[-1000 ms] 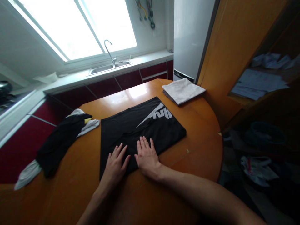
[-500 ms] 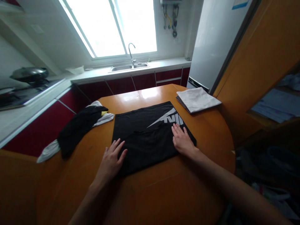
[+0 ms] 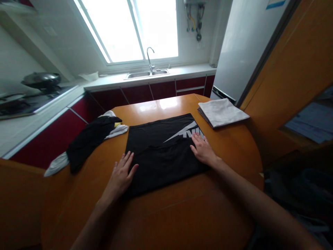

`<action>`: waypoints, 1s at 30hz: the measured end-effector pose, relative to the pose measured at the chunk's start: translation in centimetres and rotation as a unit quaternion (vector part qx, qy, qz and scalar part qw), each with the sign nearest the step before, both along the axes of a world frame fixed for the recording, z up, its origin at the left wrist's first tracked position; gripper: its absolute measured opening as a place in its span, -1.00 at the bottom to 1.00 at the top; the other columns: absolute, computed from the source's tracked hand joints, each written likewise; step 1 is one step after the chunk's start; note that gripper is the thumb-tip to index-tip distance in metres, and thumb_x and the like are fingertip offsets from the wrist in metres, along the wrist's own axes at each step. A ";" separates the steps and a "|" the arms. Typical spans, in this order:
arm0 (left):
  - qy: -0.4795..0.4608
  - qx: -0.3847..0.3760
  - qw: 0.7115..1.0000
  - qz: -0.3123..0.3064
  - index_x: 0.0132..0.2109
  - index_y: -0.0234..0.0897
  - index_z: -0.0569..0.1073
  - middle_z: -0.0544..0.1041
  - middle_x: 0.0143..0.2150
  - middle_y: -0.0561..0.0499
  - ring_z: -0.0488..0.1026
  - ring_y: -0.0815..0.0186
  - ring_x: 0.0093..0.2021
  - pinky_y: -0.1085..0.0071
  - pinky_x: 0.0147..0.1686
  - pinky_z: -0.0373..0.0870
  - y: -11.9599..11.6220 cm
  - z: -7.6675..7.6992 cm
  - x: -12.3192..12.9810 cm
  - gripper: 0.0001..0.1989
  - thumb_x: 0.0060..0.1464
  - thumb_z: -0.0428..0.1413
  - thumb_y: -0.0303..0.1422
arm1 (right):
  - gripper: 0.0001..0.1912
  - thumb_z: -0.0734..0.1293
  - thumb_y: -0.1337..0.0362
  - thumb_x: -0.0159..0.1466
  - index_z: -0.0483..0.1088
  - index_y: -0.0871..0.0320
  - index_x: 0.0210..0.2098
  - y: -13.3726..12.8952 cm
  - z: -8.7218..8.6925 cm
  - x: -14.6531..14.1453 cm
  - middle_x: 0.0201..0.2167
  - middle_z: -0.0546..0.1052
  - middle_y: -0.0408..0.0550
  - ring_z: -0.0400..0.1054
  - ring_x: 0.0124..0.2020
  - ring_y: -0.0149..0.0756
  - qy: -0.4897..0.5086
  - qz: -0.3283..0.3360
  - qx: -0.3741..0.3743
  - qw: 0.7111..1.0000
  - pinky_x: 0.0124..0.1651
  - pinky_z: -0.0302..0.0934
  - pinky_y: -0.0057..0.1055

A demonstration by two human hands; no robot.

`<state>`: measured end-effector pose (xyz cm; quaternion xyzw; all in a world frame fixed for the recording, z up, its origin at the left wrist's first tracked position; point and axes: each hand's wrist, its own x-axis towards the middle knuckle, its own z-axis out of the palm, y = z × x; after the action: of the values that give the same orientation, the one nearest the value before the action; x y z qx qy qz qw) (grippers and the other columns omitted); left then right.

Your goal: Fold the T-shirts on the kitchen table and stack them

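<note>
A black T-shirt (image 3: 158, 156) with a grey print lies folded into a flat rectangle on the wooden table (image 3: 182, 215). My left hand (image 3: 122, 173) rests at its left edge, fingers stretched out and thumb apart, partly over the cloth. On the right side, my right hand (image 3: 202, 149) lies flat on the shirt, its fingertips covering part of the grey letters. Neither hand grips the cloth.
A folded light grey cloth (image 3: 223, 113) lies at the table's back right. Along the left edge sits a crumpled black and white garment (image 3: 91, 139). Behind the table run a counter with a sink (image 3: 140, 74) and a fridge (image 3: 241, 45).
Both hands have slid slightly away from me along the shirt, the right one further over the print. The view has shifted a little to the left. Shirt and other cloths lie as before.
</note>
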<state>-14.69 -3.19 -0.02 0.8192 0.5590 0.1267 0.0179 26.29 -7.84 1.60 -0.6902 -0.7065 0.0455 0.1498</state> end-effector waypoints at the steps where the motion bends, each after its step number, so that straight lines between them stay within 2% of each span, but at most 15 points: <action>1: 0.003 -0.002 1.000 -0.010 0.43 -0.32 0.15 0.09 0.47 -0.20 -0.04 -0.01 0.48 -0.17 0.35 0.00 -0.1 0.0 0.3 -0.37 0.36 -0.19 -0.08 | -0.37 0.08 0.16 0.43 0.05 0.31 0.42 0.3 -0.2 0.1 0.47 -0.02 0.13 -0.22 0.49 -0.15 -0.001 0.008 -0.005 1.000 0.45 -0.27 0.01; 6: 0.030 -0.018 0.999 -0.027 0.42 -0.28 0.18 0.13 0.45 -0.21 0.00 -0.02 0.46 -0.16 0.32 0.07 -0.4 -1.1 0.9 -0.39 0.35 -0.14 -0.10 | -0.36 0.08 0.12 0.44 0.05 0.29 0.42 1.0 -1.6 0.6 0.47 0.01 0.15 -0.19 0.48 -0.14 0.000 0.008 -0.042 0.999 0.44 -0.26 0.04; 12: 0.034 -0.016 0.999 -0.025 0.43 -0.25 0.15 0.09 0.47 -0.20 -0.02 -0.01 0.47 -0.16 0.32 0.06 -0.3 -1.7 0.5 -0.39 0.36 -0.13 -0.10 | -0.35 0.08 0.12 0.43 0.03 0.25 0.43 1.1 -2.0 0.6 0.47 -0.01 0.15 -0.20 0.48 -0.14 0.007 0.010 -0.040 0.999 0.44 -0.27 0.04; 17: 0.023 -0.015 0.999 -0.024 0.43 -0.26 0.17 0.11 0.46 -0.20 -0.01 -0.01 0.47 -0.15 0.33 0.06 -0.2 -1.5 0.5 -0.39 0.35 -0.14 -0.10 | -0.36 0.08 0.11 0.43 0.07 0.28 0.42 0.9 -1.7 0.6 0.46 0.02 0.11 -0.17 0.48 -0.16 0.013 0.005 -0.035 0.999 0.44 -0.26 0.00; 23: 0.026 -0.035 0.999 -0.014 0.44 -0.34 0.11 0.05 0.48 -0.19 -0.06 0.02 0.48 -0.17 0.35 -0.01 -0.4 -0.8 0.4 -0.34 0.36 -0.22 -0.06 | -0.40 0.01 0.15 0.47 0.07 0.28 0.41 0.2 -0.5 0.8 0.46 0.04 0.09 -0.19 0.48 -0.20 0.006 -0.032 0.059 0.998 0.45 -0.29 -0.05; 27: 0.048 -0.046 0.998 -0.014 0.45 -0.27 0.11 0.02 0.49 -0.17 -0.07 0.02 0.48 -0.16 0.35 -0.03 -0.3 -1.3 0.6 -0.34 0.35 -0.20 -0.04 | -0.40 0.05 0.17 0.45 0.08 0.28 0.41 0.3 -1.3 0.9 0.46 0.05 0.12 -0.16 0.48 -0.15 0.004 -0.028 -0.007 1.000 0.44 -0.27 0.02; 30: 0.017 -0.047 0.999 -0.009 0.44 -0.29 0.14 0.05 0.48 -0.19 -0.06 0.00 0.48 -0.18 0.35 -0.02 -0.1 -1.2 0.5 -0.34 0.35 -0.21 -0.04 | -0.43 0.04 0.22 0.45 0.11 0.28 0.39 0.5 -1.4 1.0 0.45 0.08 0.12 -0.14 0.47 -0.17 0.022 -0.038 0.004 0.999 0.44 -0.26 0.01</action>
<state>-14.17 -3.31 -1.18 0.8247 0.5568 0.0865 0.0483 27.29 -7.33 0.15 -0.7147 -0.6767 0.0519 0.1694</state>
